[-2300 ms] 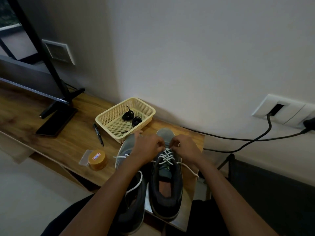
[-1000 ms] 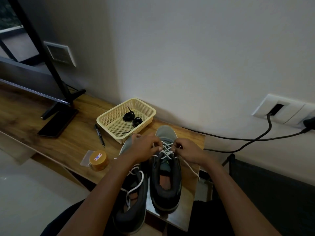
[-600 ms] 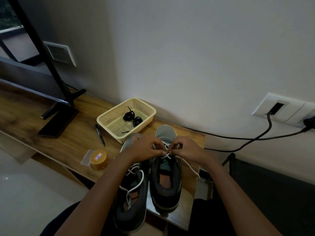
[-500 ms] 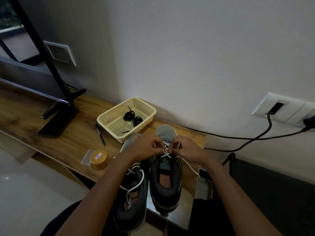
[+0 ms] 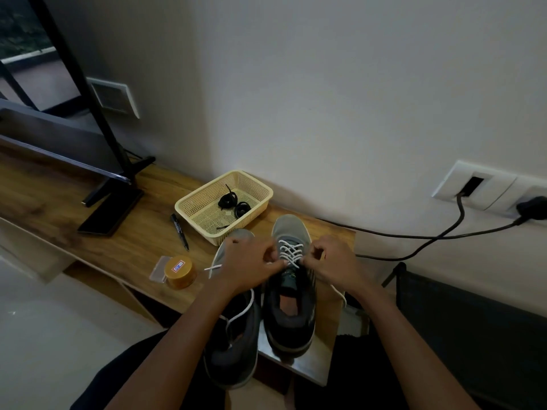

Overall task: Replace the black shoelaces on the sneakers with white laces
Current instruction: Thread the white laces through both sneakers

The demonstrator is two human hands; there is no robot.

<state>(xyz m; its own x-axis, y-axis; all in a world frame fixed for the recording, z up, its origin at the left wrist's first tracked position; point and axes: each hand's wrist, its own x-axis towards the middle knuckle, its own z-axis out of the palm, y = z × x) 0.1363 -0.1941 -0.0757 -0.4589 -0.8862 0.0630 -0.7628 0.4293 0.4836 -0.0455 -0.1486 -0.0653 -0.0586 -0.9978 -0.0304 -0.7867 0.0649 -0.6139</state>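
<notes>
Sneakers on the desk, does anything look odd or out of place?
The left sneaker has its heel past the near edge of the desk, and its white lace trails loose. The right sneaker sits wholly on the desk, laces crossed neatly. Nothing looks spilled or damaged.

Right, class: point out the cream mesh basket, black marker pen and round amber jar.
cream mesh basket (image 5: pixel 204 187), head view, left rim.
black marker pen (image 5: pixel 180 232), head view, mid-barrel.
round amber jar (image 5: pixel 179 266), head view, lid.
</notes>
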